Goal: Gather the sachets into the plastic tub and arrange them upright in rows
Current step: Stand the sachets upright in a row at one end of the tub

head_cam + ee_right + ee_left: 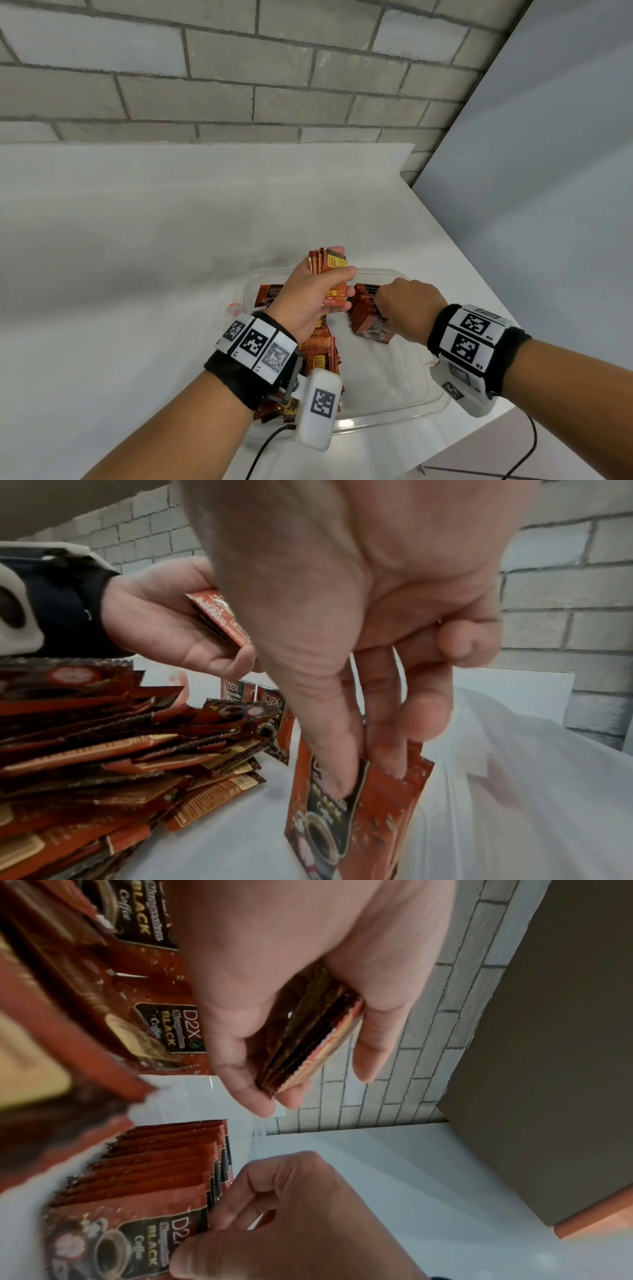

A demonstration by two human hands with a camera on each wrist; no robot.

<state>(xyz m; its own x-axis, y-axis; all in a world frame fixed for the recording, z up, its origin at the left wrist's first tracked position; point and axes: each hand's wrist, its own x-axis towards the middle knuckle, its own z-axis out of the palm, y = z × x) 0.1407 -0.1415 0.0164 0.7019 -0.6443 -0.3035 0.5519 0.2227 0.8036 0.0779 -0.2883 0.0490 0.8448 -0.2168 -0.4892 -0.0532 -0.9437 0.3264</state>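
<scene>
Sachets (368, 313): red-brown, upright row | plastic tub (404, 387): clear

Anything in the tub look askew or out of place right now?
Yes. Inside the clear plastic tub, a loose heap of red-brown coffee sachets lies flat and crisscrossed on its left side, unlike the upright row of sachets the right hand steadies. Nothing looks torn or spilled.

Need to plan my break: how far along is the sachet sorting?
Done: one upright row stands in the plastic tub, steadied by the right hand. In hand: the left hand grips a small stack. Left: a loose pile still lies flat.
</scene>
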